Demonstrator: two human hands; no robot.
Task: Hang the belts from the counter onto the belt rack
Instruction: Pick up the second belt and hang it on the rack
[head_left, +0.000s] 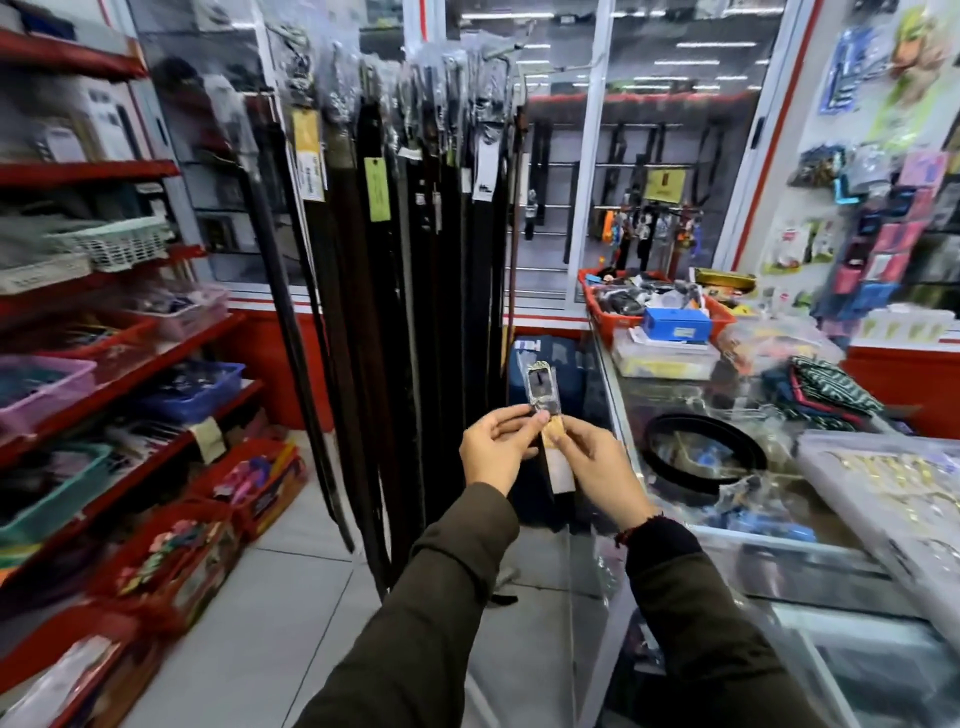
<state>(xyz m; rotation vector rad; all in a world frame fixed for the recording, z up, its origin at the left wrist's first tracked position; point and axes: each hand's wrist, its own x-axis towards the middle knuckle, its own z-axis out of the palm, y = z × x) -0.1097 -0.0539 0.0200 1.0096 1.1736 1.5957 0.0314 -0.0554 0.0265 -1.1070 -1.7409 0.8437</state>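
Both hands hold one belt (560, 470) upright in front of me, its plastic-wrapped silver buckle (542, 388) pointing up. My left hand (496, 449) pinches it just under the buckle. My right hand (600, 470) grips it at the tan and white tag, and the dark strap hangs down between my forearms. The belt rack (415, 78) stands straight ahead, crowded with several dark belts (374, 312) reaching to the floor. Another black belt (704, 449) lies coiled on the glass counter (675, 519) to the right.
Red shelves (119, 379) with baskets of goods line the left side, with red crates (171, 561) on the floor below. A red tray (654, 306), boxes and folded cloth crowd the counter's far end. Blue packages (550, 364) sit on the floor behind the rack.
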